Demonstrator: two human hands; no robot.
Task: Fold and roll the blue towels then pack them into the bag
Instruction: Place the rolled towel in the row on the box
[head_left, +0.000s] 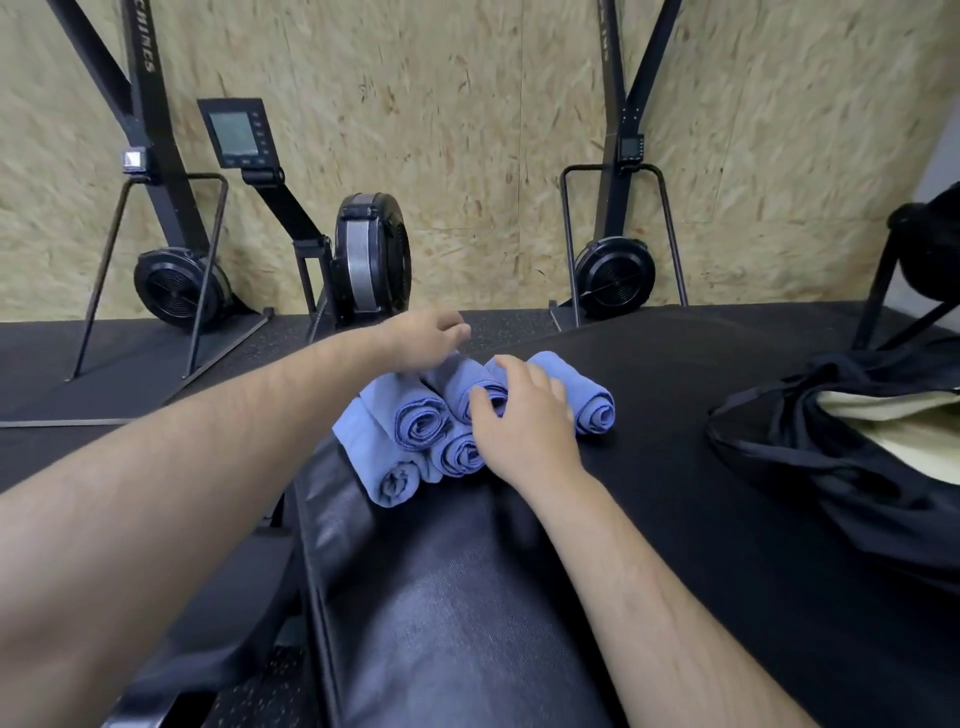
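Several rolled blue towels (421, 423) lie stacked in a small pile on the black padded bench (467, 597), their spiral ends facing me. One more roll (592, 408) lies at the pile's right side. My left hand (431, 338) reaches over the far side of the pile, fingers loosely bent, touching the top rolls. On the near right of the pile my right hand (519, 421) rests with spread fingers over a roll. The black bag (810, 447) lies open to the right, showing a pale lining.
Black fitness machines stand along the chipboard wall: one with a fan wheel (371, 260) just behind the bench, others at left (176, 286) and right (613, 275). A black stand (893, 291) rises behind the bag. Dark rubber flooring lies to the left.
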